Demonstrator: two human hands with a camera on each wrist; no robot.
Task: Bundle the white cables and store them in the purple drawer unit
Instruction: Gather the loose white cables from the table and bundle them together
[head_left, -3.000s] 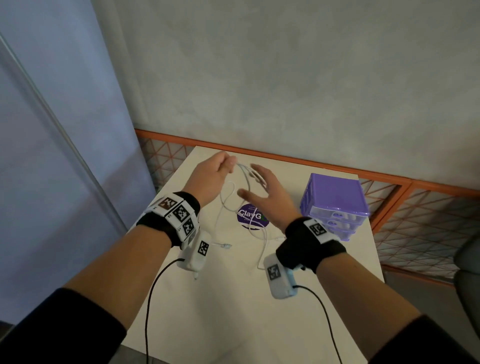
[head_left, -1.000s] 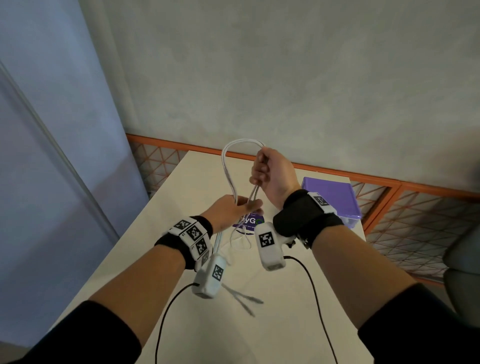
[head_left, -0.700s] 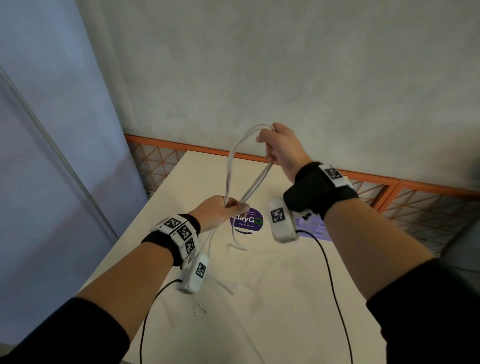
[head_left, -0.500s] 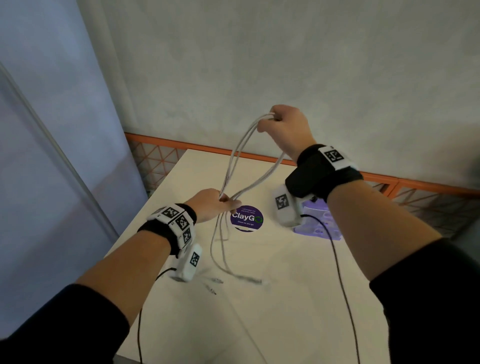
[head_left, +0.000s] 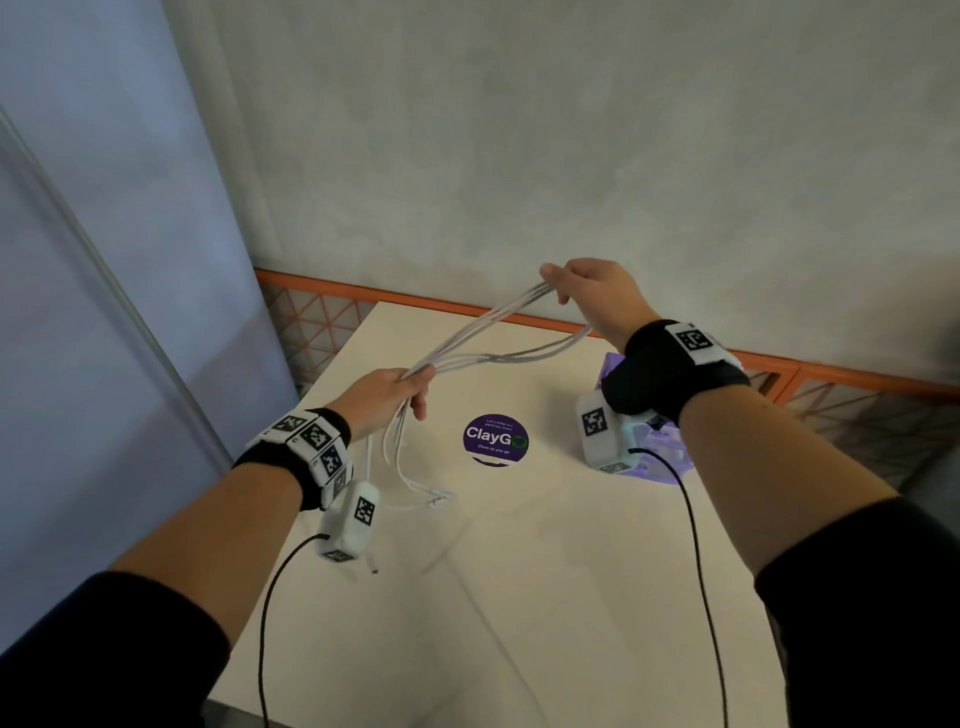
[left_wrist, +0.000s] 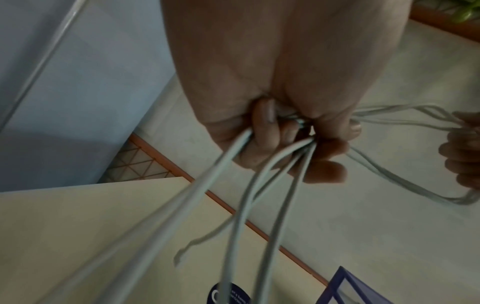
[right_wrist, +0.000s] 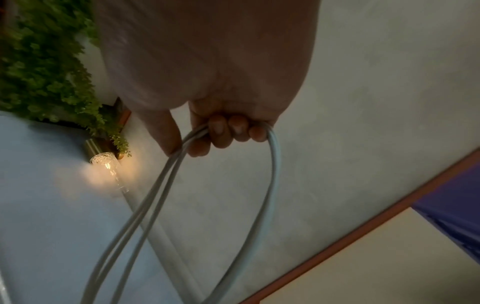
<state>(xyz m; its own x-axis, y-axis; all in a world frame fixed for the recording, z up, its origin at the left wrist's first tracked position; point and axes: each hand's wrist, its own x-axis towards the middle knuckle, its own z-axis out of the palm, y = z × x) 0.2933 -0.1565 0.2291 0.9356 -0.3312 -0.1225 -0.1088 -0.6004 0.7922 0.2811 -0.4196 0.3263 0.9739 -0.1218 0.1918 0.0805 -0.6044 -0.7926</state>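
Your white cables (head_left: 470, 349) now hang stretched in a long loop above the round ClayGo sticker (head_left: 495, 440); half a second ago the loop stood taller and steeper. Your right hand (head_left: 597, 295) has dropped and pulled out toward the purple drawer unit (head_left: 670, 457), fingers curled through the loop's bend. Your left hand (head_left: 387, 400), on the sticker's other side, grips the gathered strands, loose ends trailing onto the table (head_left: 519, 597) below it. I'd judge the strands are evened and ready for folding; the drawer unit looks untouched.
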